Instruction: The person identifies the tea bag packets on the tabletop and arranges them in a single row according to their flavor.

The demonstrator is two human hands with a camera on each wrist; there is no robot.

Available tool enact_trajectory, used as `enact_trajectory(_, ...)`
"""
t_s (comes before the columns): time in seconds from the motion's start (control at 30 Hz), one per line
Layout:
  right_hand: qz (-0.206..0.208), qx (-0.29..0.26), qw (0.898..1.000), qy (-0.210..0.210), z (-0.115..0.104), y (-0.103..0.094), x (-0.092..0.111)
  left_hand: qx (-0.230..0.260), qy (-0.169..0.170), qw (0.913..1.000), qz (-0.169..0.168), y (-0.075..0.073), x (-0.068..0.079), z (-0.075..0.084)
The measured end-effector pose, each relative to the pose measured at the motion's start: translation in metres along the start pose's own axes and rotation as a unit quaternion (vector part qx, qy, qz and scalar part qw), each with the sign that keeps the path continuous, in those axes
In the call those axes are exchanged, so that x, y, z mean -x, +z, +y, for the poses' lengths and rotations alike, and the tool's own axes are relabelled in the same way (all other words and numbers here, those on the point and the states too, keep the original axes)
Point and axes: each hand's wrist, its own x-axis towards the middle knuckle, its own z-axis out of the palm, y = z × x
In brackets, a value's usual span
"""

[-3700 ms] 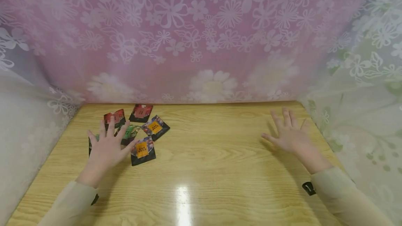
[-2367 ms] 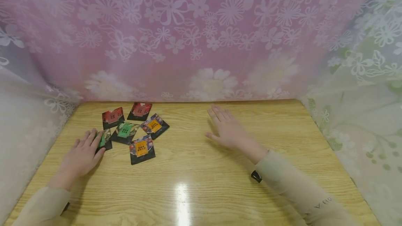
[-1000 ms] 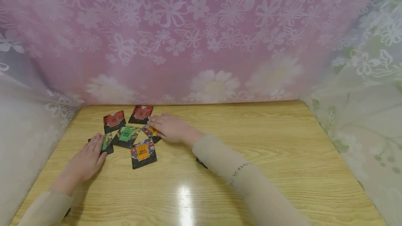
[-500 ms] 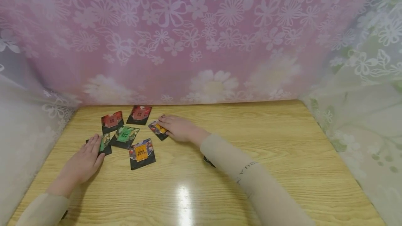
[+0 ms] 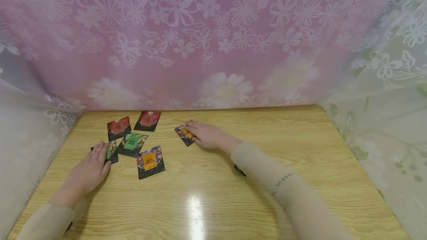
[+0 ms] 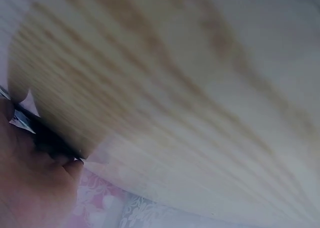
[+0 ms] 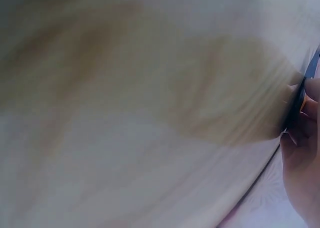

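Small flat square sachets lie on the wooden table. In the head view my left hand [image 5: 87, 171] rests on a green-labelled sachet [image 5: 112, 153] at the left, its fingers covering part of it. My right hand [image 5: 208, 135] has its fingers laid over an orange-labelled sachet [image 5: 183, 134], whose right part is hidden. The right wrist view shows that sachet's dark edge [image 7: 296, 102] under the fingers, flat to the table. Between the hands lie a second green sachet [image 5: 132, 143], a second orange sachet [image 5: 151, 163] and two red sachets [image 5: 118, 127] farther back.
The wooden table [image 5: 207, 192] spreads in front and to the right, with a bright reflection near the front. A pink flowered cloth [image 5: 213, 40] hangs along the back edge. Pale cloths hang at the left [image 5: 26, 132] and right [image 5: 383, 132].
The right hand came from the far right, laid its fingers on the orange sachet and has slid it to the right, away from the others. The left hand came down onto the green sachet.
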Motion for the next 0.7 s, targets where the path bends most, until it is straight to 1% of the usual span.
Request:
enact_trajectory(0.17, 0.0, 0.004, 1.0, 0.006, 0.009, 0.0, 0.015, -0.006, -0.002, 1.0, -0.001, 0.0, -0.001, 0.0)
enact_trajectory(0.33, 0.002, -0.002, 1.0, 0.023, 0.02, 0.002, 0.032, -0.014, -0.004, 0.9999, -0.001, 0.002, -0.001, 0.002)
enact_trajectory(0.53, 0.022, -0.024, 0.999, 0.042, 0.035, 0.006, 0.057, -0.023, -0.003, 0.9997, 0.008, 0.001, -0.001, 0.003)
enact_trajectory(0.7, 0.03, -0.052, 0.996, 0.064, 0.05, 0.008, 0.082, -0.024, -0.003, 0.9997, 0.005, 0.0, -0.002, 0.004)
